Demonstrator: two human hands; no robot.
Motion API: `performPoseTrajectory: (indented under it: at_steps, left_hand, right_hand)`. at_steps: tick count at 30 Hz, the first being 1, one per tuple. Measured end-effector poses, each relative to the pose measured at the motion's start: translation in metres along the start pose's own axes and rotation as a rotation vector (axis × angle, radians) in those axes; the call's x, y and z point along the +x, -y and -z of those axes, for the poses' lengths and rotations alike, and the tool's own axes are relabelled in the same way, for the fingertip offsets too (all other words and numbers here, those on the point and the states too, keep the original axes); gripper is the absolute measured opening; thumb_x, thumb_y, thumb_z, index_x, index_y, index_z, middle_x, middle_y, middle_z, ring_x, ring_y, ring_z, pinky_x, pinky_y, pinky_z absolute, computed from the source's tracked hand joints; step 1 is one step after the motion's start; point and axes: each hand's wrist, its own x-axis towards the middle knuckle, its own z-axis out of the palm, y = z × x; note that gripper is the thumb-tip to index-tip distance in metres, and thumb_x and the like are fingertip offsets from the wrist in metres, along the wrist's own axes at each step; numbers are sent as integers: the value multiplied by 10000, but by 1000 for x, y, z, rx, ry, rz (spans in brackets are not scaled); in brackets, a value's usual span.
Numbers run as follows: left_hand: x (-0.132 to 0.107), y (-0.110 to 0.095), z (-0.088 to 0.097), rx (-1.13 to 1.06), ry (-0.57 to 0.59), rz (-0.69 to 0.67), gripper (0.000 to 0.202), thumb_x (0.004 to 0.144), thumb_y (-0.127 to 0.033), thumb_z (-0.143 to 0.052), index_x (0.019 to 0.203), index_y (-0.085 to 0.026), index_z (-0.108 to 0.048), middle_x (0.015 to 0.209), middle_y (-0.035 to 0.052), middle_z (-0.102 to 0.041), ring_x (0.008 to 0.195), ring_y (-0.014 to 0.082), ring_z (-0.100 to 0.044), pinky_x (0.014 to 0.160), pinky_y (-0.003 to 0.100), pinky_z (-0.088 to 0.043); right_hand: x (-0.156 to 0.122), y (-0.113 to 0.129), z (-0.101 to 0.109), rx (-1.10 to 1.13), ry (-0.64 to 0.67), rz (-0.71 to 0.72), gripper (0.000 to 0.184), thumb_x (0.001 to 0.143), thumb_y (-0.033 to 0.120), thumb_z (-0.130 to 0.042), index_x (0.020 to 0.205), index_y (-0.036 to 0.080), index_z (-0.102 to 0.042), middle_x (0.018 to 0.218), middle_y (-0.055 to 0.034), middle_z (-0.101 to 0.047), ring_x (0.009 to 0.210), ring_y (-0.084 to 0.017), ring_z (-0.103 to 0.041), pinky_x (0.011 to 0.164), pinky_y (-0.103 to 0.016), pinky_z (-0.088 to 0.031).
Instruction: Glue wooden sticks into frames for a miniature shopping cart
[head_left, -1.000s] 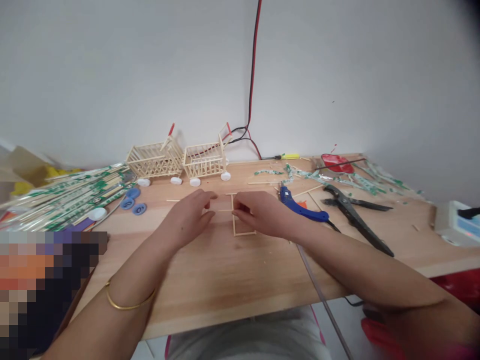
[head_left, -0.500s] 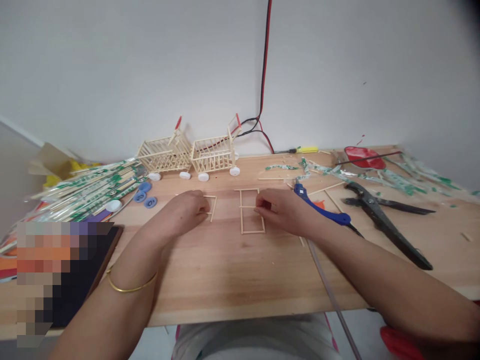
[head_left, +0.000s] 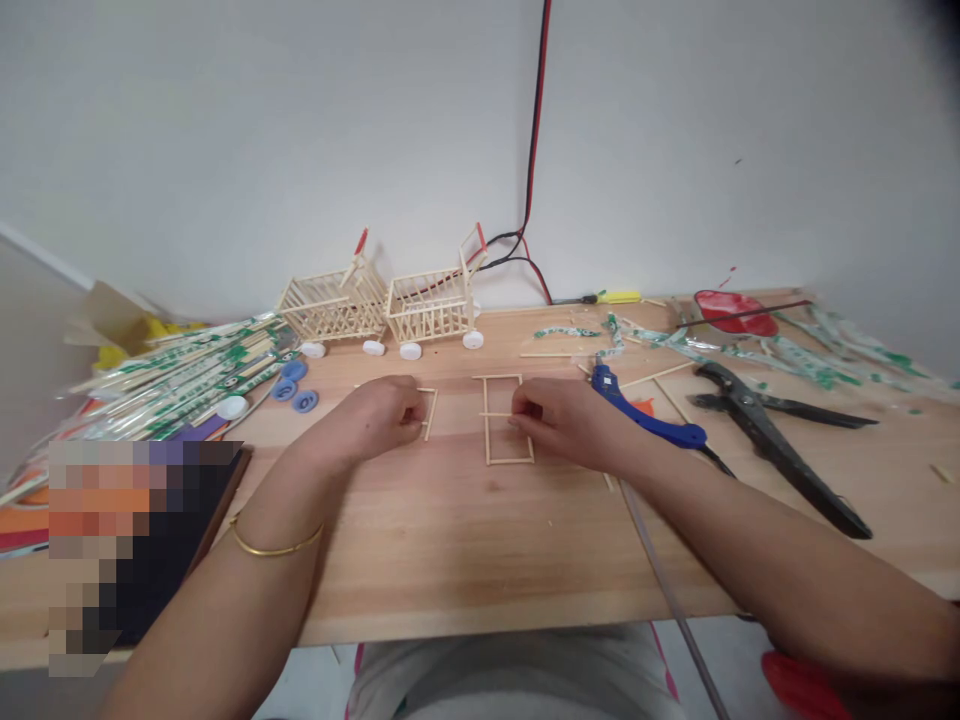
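My left hand (head_left: 379, 415) is closed, its fingertips pinched at the lower side of a small wooden stick frame (head_left: 433, 412) on the tabletop. Much of that frame is hidden under the hand. To the right, a larger rectangular frame of thin wooden sticks (head_left: 487, 440) lies flat. Thumb and fingers of my right hand (head_left: 555, 418) pinch a thin wooden stick (head_left: 496, 414), which crosses the middle of this rectangle. The right hand covers part of the rectangle's right side. Beside that wrist lies a blue glue gun (head_left: 645, 418).
Two miniature stick shopping carts (head_left: 334, 305) on white wheels stand at the back. Packaged sticks (head_left: 202, 365) and blue discs (head_left: 305, 401) lie left, near a dark tablet-like object (head_left: 172, 560). Black-handled cutters (head_left: 780, 450), plastic wrapper strips (head_left: 810, 360) and a yellow-handled screwdriver (head_left: 619, 297) lie right.
The whole view has shifted slightly. Both hands keep nearly the same pose, with the left fingers a little lower along its frame; the stick in the right hand stays across the rectangle.
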Motion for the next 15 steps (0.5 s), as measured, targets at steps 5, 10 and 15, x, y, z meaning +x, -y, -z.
performPoseTrajectory:
  at_steps: [5,10,15]
  left_hand:
    - [1,0,0,11,4,-24,95,694,-131,-480,636,-163,-548,701,6,-530,662,119,-466,585,231,-310]
    - [1,-1,2,34,16,-26,109,702,-140,-470,633,-163,-551,706,17,-539,673,130,-470,594,235,-317]
    - [1,-2,3,37,15,-24,120,709,-136,-469,624,-160,-550,706,20,-536,676,129,-473,602,232,-325]
  right_hand:
    - [0,0,0,2,3,-6,79,813,213,-512,768,175,-564,717,-10,-594,656,-120,-503,598,-231,-346]
    - [0,-1,0,0,6,2,69,800,193,-509,765,177,-566,712,-10,-594,651,-122,-504,593,-232,-344]
    - [-1,-3,-1,-2,6,7,78,812,209,-508,772,178,-568,719,-12,-598,653,-122,-506,592,-231,-339]
